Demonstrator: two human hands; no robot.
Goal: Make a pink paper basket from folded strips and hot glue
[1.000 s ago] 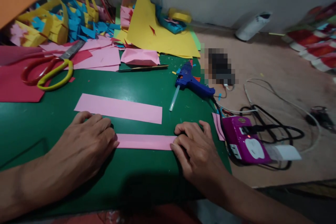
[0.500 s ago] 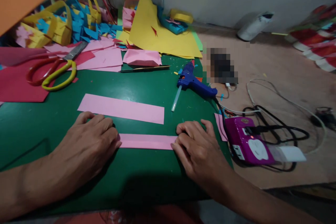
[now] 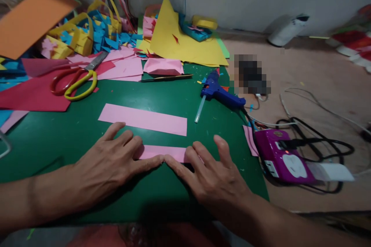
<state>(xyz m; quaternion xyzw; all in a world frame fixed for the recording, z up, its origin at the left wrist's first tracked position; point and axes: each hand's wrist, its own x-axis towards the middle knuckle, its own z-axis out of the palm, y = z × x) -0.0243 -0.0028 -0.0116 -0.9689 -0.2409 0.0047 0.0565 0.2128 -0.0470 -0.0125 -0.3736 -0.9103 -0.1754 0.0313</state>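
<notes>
Left hand point(image 3: 117, 160) and right hand point(image 3: 210, 173), half-curled, pink strip point(image 3: 164, 151) in their grip, its ends mostly hidden.

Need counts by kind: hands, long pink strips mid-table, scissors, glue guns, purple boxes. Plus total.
Hands: 2
Long pink strips: 2
Scissors: 1 pair
Glue gun: 1
Purple box: 1
Total: 7
</notes>
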